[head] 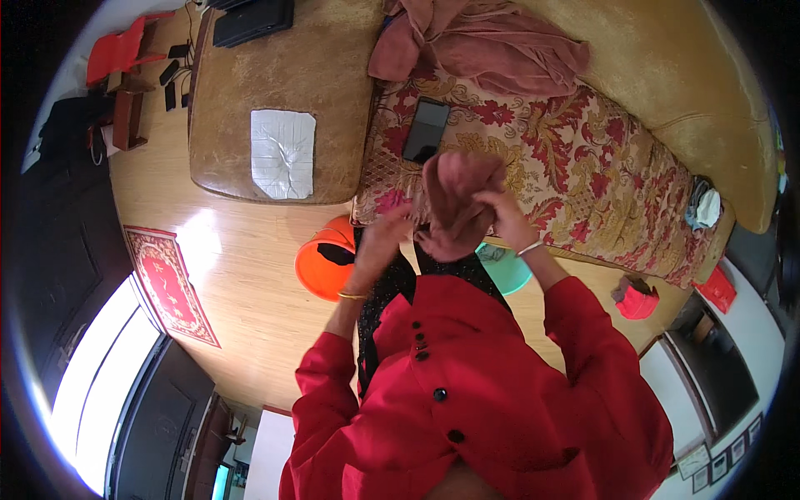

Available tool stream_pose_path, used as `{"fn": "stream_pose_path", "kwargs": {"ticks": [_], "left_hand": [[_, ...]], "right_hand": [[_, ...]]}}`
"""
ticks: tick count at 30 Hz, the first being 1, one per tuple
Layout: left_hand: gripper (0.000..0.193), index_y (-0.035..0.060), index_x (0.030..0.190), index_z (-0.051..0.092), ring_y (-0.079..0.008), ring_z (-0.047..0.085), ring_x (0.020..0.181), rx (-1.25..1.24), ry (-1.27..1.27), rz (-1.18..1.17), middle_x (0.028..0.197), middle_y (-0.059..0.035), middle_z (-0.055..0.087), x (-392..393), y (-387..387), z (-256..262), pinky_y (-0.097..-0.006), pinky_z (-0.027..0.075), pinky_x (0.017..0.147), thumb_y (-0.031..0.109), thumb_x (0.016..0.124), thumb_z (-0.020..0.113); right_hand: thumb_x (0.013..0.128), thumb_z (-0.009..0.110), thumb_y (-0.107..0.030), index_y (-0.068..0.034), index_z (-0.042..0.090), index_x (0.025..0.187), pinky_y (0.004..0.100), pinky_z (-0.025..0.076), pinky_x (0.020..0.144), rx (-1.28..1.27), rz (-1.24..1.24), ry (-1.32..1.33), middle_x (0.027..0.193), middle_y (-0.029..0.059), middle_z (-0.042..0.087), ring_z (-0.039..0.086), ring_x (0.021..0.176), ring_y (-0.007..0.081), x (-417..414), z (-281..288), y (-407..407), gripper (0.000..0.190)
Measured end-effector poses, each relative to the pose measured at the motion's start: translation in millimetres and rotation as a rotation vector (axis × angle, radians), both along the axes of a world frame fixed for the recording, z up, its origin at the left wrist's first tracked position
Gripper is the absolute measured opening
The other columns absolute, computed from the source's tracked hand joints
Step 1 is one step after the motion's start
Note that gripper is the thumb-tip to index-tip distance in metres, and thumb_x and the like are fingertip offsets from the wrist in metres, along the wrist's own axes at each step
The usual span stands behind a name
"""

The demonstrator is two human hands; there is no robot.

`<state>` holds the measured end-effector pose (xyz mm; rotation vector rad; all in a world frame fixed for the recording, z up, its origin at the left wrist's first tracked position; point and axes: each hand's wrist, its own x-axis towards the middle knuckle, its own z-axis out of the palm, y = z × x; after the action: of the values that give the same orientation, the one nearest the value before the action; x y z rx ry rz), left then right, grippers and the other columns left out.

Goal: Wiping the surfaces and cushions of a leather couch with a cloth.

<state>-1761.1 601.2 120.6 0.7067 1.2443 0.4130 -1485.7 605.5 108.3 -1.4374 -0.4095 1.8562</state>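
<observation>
In front of my body, a brown-pink cloth hangs bunched above the edge of the patterned sofa cover. My right hand grips its right side. My left hand is blurred at the cloth's left side; whether its fingers hold the fabric is unclear. A dark smartphone lies on the cover just beyond the cloth. Farther back, a larger heap of similar brown-pink fabric rests on the sofa.
An orange bucket holding something dark stands left of my legs, a mint-green basin right of them. A silvery sheet lies on the brown leather seat. Small folded fabrics sit at the sofa's right end. A red mat covers floor at left.
</observation>
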Motion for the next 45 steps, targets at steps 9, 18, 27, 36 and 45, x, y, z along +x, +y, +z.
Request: {"fn": "stream_pose_path", "kwargs": {"ticks": [9,18,27,36,45], "left_hand": [[0.033,-0.0004,0.115,0.058,-0.0381,0.053,0.106,0.985,1.191,0.288,0.119,-0.0218,0.056,-168,172,-68,-0.0418,0.04,0.091,0.01,0.083,0.056],[0.06,0.0064,0.138,0.034,-0.0349,0.03,0.132,0.631,1.738,0.215,0.141,-0.0155,0.034,-156,228,-128,-0.0514,0.024,0.104,0.047,0.094,0.032],[0.06,0.0055,0.137,0.035,-0.0353,0.031,0.13,0.665,1.733,0.2,0.138,-0.0161,0.037,-145,228,-133,-0.0522,0.025,0.101,0.046,0.093,0.029],[0.059,0.0057,0.133,0.04,-0.031,0.034,0.126,0.689,1.758,0.23,0.132,-0.0143,0.043,-146,231,-132,-0.051,0.027,0.097,0.048,0.093,0.028],[0.06,0.0069,0.135,0.039,-0.0311,0.032,0.13,0.68,1.749,0.247,0.138,-0.0142,0.039,-149,230,-137,-0.0515,0.023,0.101,0.048,0.094,0.027]], "right_hand": [[0.076,0.072,-0.026,0.0,0.023,0.141,0.0329,0.045,0.094,-0.055,0.006,-0.701,0.128,0.022,0.048,0.051,0.115,0.0289,96,-8,78,0.085],[0.068,0.069,-0.062,-0.023,0.006,0.15,0.056,0.03,0.105,-0.072,0.586,-1.33,0.152,0.0249,0.006,0.015,0.137,0.0474,104,-127,82,0.11],[0.073,0.074,-0.043,-0.028,0.008,0.148,0.0524,0.039,0.101,-0.088,0.92,-1.439,0.149,0.0227,0.02,0.031,0.13,0.0457,126,-139,87,0.101],[0.073,0.074,-0.041,-0.032,0.015,0.147,0.051,0.037,0.104,-0.047,0.843,-1.463,0.148,0.0227,0.021,0.03,0.129,0.0509,135,-155,79,0.095],[0.073,0.073,-0.041,-0.031,0.028,0.143,0.0519,0.037,0.104,0.075,0.94,-1.695,0.152,0.0148,0.018,0.023,0.134,0.048,140,-139,77,0.083]]}}
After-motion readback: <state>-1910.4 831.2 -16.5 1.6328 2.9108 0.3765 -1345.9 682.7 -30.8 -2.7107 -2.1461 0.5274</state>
